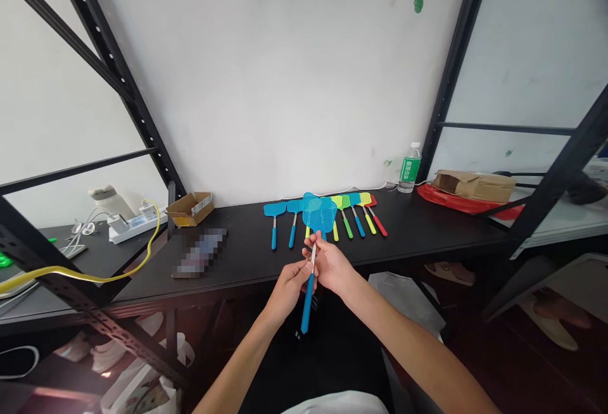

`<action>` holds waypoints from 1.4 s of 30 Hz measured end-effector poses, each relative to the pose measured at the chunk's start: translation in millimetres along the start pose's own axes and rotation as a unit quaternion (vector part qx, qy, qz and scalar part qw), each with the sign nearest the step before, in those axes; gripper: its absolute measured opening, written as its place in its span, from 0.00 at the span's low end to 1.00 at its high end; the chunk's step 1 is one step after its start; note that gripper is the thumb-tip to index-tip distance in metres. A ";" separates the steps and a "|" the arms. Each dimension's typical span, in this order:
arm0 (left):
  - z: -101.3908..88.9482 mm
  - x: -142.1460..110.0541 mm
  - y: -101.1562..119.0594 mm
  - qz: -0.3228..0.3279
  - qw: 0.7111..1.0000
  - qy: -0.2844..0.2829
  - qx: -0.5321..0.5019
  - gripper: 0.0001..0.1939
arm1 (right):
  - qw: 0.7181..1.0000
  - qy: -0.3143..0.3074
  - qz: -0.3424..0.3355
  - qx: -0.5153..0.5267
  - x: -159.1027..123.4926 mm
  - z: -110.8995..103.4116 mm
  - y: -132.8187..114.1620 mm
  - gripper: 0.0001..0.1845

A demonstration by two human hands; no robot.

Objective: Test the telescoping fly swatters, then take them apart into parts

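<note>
- Blue fly swatter (319, 213): held head-up over the front edge of the black counter (242, 227).
- My left hand (293, 280): pinched closed at the handle top.
- My right hand (333, 266): fingers closed on its shaft.
- Other swatters (342, 201): near back edge.

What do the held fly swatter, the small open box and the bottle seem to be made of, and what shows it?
Fly swatter: head probably smooth plastic, evenly blue and perforated; shaft perhaps polished metal, being silvery.
Small open box: likely matt cardboard, brown with folded flaps.
Bottle: probably glossy clear plastic, with see-through sides, though glass can't be excluded.
</note>
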State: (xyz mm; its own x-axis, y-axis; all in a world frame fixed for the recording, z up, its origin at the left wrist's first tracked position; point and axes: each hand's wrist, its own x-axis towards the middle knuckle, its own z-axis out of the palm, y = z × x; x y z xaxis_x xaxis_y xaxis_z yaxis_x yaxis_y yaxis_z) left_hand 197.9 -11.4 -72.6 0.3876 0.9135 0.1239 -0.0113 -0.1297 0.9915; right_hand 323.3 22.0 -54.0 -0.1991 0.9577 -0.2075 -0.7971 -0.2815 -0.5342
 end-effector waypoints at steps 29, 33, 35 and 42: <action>12.8 -10.1 7.9 -0.103 0.977 -0.093 -0.159 0.19 | 0.994 -0.033 -0.103 0.022 4.4 -8.6 -47.8 0.12; 12.6 -10.0 4.1 -0.103 0.983 -0.060 -0.138 0.19 | 0.992 -0.023 -0.124 0.013 7.6 -12.2 -43.7 0.11; 12.9 -10.2 1.8 -0.089 0.986 -0.049 -0.130 0.19 | 0.990 -0.024 -0.138 0.015 6.5 -11.0 -39.0 0.11; 14.7 -10.9 0.2 -0.044 0.993 -0.033 -0.106 0.22 | 0.987 -0.010 -0.163 -0.006 -6.6 2.4 -31.4 0.13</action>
State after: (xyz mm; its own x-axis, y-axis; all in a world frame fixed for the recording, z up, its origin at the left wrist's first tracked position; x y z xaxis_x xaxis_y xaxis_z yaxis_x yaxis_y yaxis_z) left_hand 207.2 -27.0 -74.4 0.4545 0.8899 0.0394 -0.1658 0.0410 0.9853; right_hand 348.3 24.7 -33.9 0.0553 0.9984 -0.0068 -0.8138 0.0411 -0.5797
